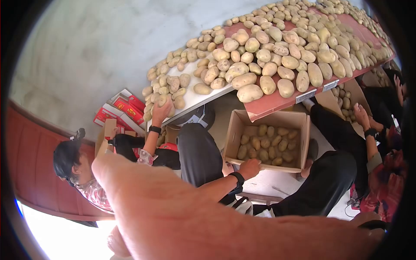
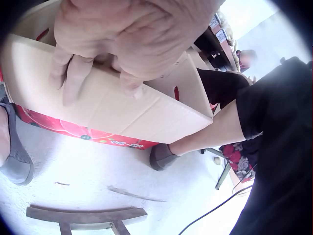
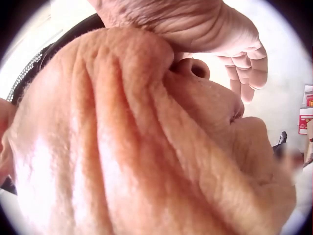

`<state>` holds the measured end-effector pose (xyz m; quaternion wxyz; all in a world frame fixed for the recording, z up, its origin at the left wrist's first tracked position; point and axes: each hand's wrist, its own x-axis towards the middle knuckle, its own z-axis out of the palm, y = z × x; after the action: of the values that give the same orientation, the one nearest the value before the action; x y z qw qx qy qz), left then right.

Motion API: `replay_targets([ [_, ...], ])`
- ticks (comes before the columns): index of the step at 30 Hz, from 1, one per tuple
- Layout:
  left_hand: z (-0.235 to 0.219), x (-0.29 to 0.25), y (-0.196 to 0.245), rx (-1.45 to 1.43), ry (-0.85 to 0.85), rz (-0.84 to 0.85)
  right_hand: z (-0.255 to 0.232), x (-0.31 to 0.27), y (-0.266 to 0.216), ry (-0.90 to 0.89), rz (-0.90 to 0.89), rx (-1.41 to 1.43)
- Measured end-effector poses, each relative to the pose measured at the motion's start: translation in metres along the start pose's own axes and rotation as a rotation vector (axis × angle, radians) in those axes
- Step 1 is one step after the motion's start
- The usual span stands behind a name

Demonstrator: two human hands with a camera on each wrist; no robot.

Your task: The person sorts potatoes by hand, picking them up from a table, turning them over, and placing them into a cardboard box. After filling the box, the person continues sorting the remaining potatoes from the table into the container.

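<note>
At the near rim of an open cardboard box, my left hand grips the edge. The left wrist view shows this hand over the wall of the box, with some fingertips against its outer side. Potatoes lie in the bottom of the box. My right hand is raised close to the head camera and covers much of the lower picture. Seen from the right wrist, the hand is beside the head with its fingers loosely extended, and no object shows in it.
Many potatoes cover the long table beyond the box. On the left, a person in a dark cap reaches to the potatoes, near red cartons. Another person's hand is at a box on the right. A stool stands nearby.
</note>
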<state>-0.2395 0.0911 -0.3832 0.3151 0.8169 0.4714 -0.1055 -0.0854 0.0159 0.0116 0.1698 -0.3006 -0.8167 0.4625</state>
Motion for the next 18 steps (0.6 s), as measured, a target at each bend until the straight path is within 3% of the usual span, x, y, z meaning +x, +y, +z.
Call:
replay_targets([
  [4, -0.002, 0.000, -0.002, -0.019, -0.008, 0.055, 0.000, -0.012, 0.009, 0.002, -0.023, 0.009],
  [8, -0.006, -0.001, -0.001, -0.075, -0.039, 0.001, -0.003, -0.021, 0.013, 0.001, -0.075, 0.019],
  [15, -0.009, 0.002, -0.005, -0.043, -0.096, 0.039, -0.025, 0.016, -0.039, 0.104, -0.334, 0.060],
  [18, -0.014, -0.002, 0.000, -0.139, -0.112, 0.013, -0.023, -0.020, -0.007, 0.112, -0.266, 0.033],
])
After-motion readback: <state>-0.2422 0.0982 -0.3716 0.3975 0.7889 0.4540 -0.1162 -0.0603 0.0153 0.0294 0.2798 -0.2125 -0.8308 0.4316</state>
